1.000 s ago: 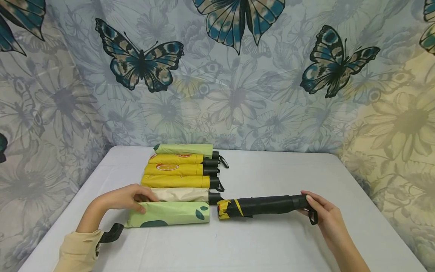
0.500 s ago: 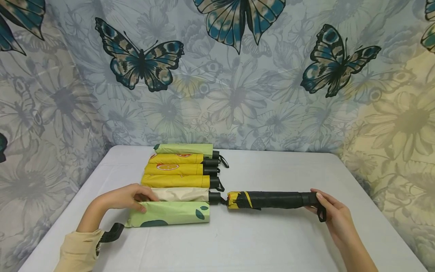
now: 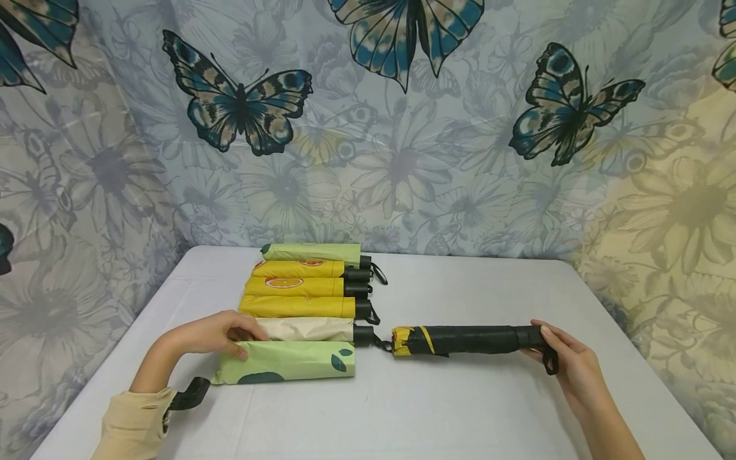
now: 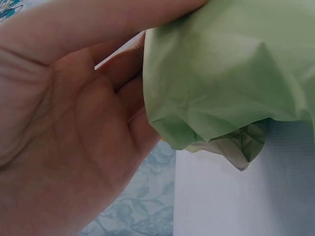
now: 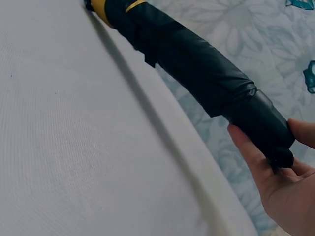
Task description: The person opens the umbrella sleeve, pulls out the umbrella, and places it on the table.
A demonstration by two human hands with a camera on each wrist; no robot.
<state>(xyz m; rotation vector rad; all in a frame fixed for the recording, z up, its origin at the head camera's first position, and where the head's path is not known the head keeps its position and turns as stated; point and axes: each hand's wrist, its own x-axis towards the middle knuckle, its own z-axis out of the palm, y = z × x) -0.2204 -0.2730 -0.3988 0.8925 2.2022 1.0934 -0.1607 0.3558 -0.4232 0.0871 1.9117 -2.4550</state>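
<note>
- The right hand (image 3: 575,367) is pinching the black handle (image 3: 528,336) of a black umbrella between thumb and fingers.
- The left hand (image 3: 218,332) is gripping a light green umbrella (image 3: 293,362) near its left end, thumb on the near side and fingers bending over the far one.
- The black umbrella (image 3: 471,340) is hovering nearly level above the worktop (image 3: 460,415), its shadow (image 5: 147,108) falling apart from it in the right wrist view; its yellow end (image 3: 402,341) is pointing at the row of umbrellas, close to a dark loop (image 3: 384,344), and I cannot tell whether they are touching.
- The light green umbrella is lying at the near end of that row, just beside a cream umbrella (image 3: 313,329).
- Beyond the cream one, three yellow umbrellas (image 3: 322,287) are lying side by side, their black handles facing right.
- A second green umbrella (image 3: 316,252) is lying farthest back.
- Behind the white-covered worktop, a floral cloth (image 3: 397,166) is hanging, showing large blue butterflies (image 3: 240,112).
</note>
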